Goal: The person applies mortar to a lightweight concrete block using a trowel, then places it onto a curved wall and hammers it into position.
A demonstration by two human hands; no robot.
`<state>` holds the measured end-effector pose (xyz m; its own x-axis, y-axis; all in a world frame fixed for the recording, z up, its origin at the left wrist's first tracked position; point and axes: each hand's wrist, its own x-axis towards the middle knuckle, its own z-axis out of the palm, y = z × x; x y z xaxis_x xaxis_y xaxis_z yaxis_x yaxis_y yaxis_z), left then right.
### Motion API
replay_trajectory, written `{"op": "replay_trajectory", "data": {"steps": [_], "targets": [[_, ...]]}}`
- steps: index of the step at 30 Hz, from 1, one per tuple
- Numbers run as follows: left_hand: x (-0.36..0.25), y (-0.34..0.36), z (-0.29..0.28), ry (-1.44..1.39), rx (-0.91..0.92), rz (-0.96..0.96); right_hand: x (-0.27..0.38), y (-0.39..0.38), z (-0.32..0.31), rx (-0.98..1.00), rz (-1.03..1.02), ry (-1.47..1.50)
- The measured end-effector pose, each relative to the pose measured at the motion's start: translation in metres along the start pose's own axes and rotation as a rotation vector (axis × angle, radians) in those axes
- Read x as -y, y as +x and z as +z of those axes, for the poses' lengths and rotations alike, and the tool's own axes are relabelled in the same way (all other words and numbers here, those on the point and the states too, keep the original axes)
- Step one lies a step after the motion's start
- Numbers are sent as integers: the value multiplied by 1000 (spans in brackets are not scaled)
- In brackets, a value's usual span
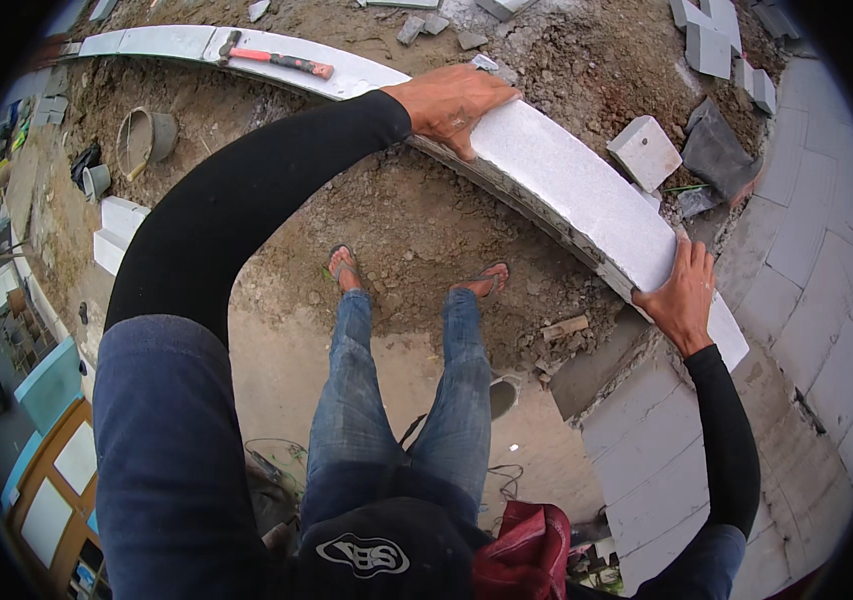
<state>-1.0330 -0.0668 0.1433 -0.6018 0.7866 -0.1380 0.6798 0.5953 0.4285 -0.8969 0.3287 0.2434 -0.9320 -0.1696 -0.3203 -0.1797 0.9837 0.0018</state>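
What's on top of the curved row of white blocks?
A red-handled hammer lies on the row of white blocks; farther right, the left hand and right hand span its top. The surface directly under the hammer and hands is covered.

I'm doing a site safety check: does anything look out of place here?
The hammer looks out of place: it lies loose on top of the curved row of white blocks, left of the left hand, and might get knocked off. A crumpled dark sheet on the dirt also looks discarded.
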Motion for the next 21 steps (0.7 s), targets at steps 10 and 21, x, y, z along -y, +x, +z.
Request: {"op": "replay_trajectory", "data": {"steps": [10,21], "targets": [[67,8,46,194,-118,40,13,72,115,-36,-89,-7],[104,-10,88,193,-44,5,48,88,164,18,-80,23]]}}
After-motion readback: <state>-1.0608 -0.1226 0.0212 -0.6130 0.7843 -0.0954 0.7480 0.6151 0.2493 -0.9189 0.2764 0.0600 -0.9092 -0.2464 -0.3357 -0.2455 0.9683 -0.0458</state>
